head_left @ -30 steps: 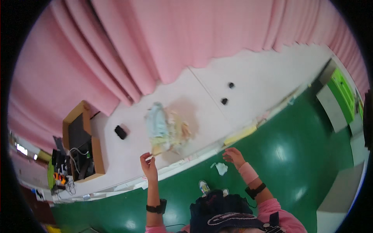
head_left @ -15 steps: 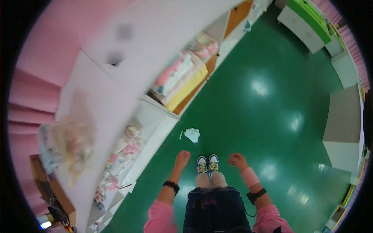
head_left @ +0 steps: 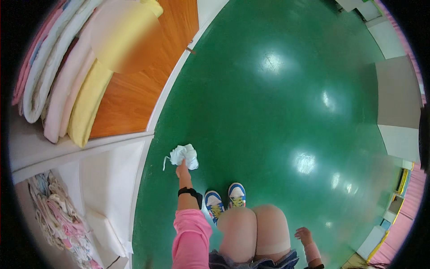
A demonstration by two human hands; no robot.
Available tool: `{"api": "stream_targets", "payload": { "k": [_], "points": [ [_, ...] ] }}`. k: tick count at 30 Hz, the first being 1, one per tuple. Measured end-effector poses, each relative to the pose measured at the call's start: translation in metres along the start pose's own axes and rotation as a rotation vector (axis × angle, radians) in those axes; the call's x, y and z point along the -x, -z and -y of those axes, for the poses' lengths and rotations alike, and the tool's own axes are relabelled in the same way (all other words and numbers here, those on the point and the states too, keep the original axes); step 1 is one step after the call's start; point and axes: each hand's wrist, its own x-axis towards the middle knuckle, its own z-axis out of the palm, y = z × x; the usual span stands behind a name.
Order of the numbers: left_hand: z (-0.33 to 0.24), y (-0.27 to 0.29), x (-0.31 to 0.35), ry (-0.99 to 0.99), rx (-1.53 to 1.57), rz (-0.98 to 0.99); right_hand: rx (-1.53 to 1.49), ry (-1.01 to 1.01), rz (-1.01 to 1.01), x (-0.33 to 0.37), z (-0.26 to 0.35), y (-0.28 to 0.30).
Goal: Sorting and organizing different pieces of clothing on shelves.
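A crumpled white cloth (head_left: 190, 155) with a thin strap at its left side lies on the green floor, just ahead of my shoes (head_left: 236, 194). My left hand (head_left: 181, 170) reaches down to it, with the fingers pressed together into its near edge; the fingertips are partly lost in the folds. My right hand (head_left: 304, 235) hangs beside my right knee, holding nothing, its fingers loosely bent and apart. My knees are bent in a crouch.
Along the left stands a low white shelf unit (head_left: 145, 154) with a wooden base (head_left: 134, 105). Folded yellow and pink blankets (head_left: 87, 105) lie in one compartment, and bunched patterned fabric (head_left: 58, 206) fills another. Grey and white cabinets (head_left: 396, 98) line the right side.
I have crouched and come closer to the floor and shelves. My left hand has reached down onto the white cloth. My right hand has moved back to the right of my knees.
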Motion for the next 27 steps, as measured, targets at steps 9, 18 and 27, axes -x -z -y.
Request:
{"api": "stream_targets", "payload": {
  "k": [9, 18, 27],
  "points": [
    [-0.101, 0.109, 0.226, -0.729, -0.510, 0.009, 0.188, -0.060, 0.217, 0.109, 0.057, 0.031],
    [-0.352, 0.321, 0.566, -0.636, -0.031, 0.492, 0.324, 0.866, 0.402, 0.326, 0.421, -0.044],
    [-0.504, 0.475, 0.689, -0.894, 0.202, 0.513, 0.289, 1.411, 1.031, 0.623, 0.624, -0.212]
  ]
}}
